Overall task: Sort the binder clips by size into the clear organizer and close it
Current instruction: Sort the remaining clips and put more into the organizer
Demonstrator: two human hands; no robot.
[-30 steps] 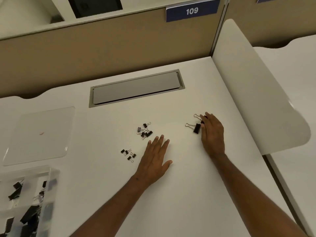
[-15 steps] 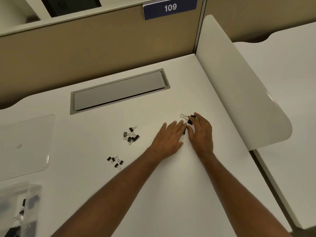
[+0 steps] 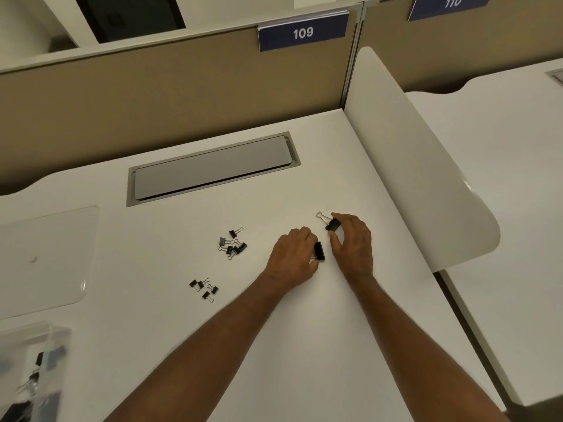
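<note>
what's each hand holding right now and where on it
The left hand grips a large binder clip, apparently at its wire-handle end. The right hand pinches another large clip by its black body, with the handles pointing away.

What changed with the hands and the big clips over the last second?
The left hand crossed from beside the small clips to the right hand and now grips one large binder clip. The right hand stays curled at the other large clip. The two clusters of small clips, the clear lid and the organizer look unmoved on the desk.
</note>
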